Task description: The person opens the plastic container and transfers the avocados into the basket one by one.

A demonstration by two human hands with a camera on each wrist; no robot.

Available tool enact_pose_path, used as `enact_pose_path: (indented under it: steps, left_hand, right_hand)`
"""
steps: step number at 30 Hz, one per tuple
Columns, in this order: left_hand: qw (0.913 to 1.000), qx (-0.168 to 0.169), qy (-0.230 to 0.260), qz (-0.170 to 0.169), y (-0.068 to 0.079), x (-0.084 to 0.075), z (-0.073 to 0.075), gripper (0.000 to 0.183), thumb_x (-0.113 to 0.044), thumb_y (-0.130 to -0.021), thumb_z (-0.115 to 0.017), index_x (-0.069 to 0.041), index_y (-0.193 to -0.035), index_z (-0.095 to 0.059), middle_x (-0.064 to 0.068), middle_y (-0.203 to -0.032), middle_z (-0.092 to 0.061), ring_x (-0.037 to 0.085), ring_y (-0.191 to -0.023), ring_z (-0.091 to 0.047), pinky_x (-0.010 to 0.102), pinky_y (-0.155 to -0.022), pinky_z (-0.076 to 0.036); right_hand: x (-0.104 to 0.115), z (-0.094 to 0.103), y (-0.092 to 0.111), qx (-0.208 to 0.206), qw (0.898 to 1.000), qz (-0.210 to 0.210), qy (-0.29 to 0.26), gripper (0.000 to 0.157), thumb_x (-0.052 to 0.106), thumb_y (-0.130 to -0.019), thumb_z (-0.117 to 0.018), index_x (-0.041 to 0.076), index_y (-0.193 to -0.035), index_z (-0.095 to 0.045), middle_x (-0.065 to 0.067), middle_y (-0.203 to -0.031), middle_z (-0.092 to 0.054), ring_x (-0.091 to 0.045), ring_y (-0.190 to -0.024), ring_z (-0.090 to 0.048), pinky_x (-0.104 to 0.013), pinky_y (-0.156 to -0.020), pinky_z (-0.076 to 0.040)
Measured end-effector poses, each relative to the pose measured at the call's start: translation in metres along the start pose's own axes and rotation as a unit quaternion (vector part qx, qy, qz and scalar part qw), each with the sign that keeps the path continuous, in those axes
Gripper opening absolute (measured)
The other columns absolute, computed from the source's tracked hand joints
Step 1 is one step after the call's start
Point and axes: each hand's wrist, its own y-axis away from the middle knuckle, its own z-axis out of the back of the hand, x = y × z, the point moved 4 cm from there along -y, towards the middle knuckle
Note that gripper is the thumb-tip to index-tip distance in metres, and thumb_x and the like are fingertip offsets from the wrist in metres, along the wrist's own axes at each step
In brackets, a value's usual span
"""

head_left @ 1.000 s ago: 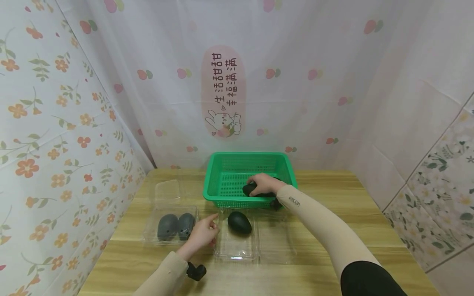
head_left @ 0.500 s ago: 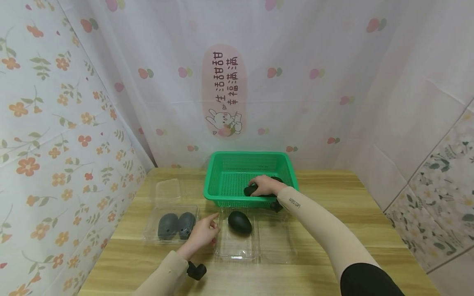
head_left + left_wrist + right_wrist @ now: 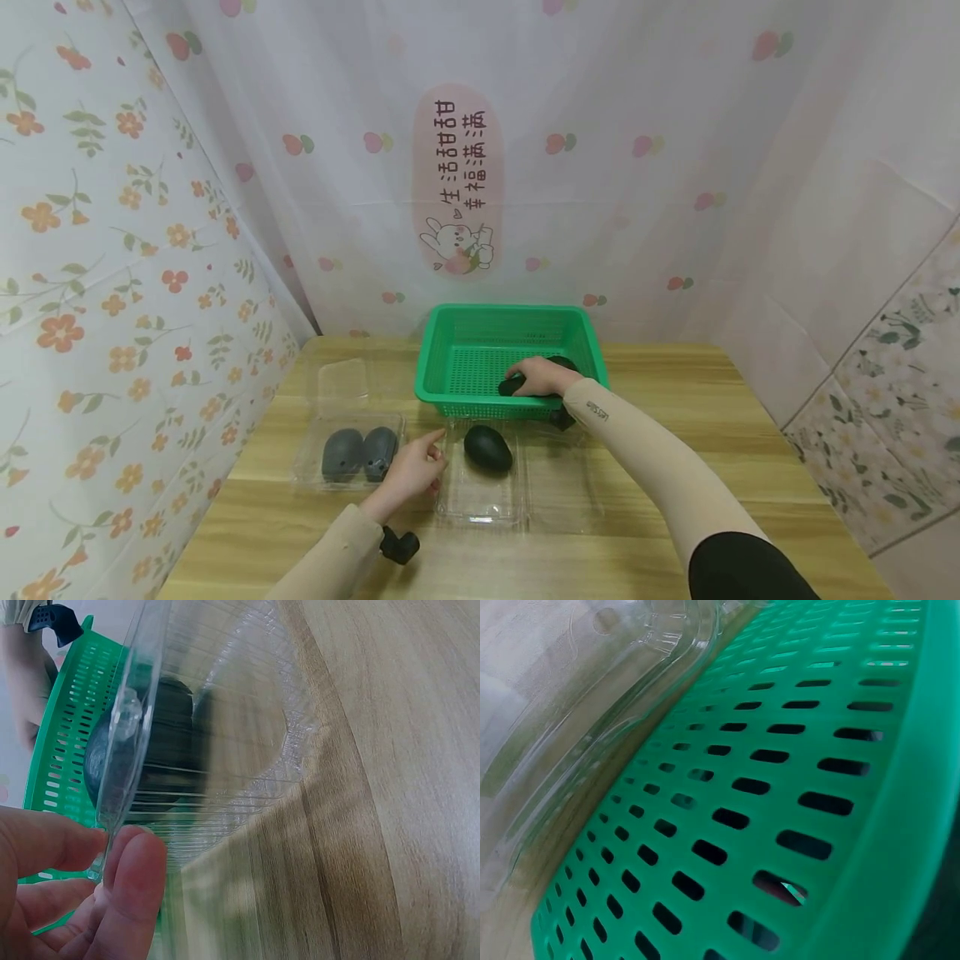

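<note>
Little has moved since the earlier frame: right hand and fruit have edged slightly towards three o'clock, while the boxes' contents lie as they were. Leftmost, the left box (image 3: 310, 450) holds two dark fruits (image 3: 342, 454), its raised lid (image 3: 343, 382) at twelve o'clock. Next, the left hand (image 3: 415, 468) pinches the near rim of the centre box (image 3: 480, 504) between thumb and fingers. That box carries one dark fruit (image 3: 487, 450), long axis running from ten to four o'clock, its lid laid out at three. Further right, the right hand (image 3: 543, 377) reaches into the green basket (image 3: 465, 402), fingers curled round a gripped fruit (image 3: 512, 384) — one o'clock from the centre box, two from the left hand. Only its nine-o'clock end shows; I cannot tell its long axis. The right hand is the nearer. Counted: two boxes, one basket, three fruits boxed — and at least two in the basket, the grip hiding the rest.
</note>
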Motion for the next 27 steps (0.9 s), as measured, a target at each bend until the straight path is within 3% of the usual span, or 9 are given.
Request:
enact_pose_path:
  steps: [27]
  left_hand:
    - [1.0000,-0.001,-0.001,0.006,-0.0006,-0.0004,-0.0015,0.054,0.002,-0.089,-0.056,0.005,-0.142,-0.043,0.003,-0.078,-0.056,0.015,-0.046,-0.055,0.033,-0.042,-0.052]
  right_hand:
    - [-0.0046,-0.0062,-0.0029,0.034,0.999,-0.015,-0.012,0.041,0.022,-0.096,-0.063,0.012,-0.135,-0.058,-0.012,-0.140,-0.050,-0.032,-0.132,-0.043,-0.047,-0.100,-0.045]
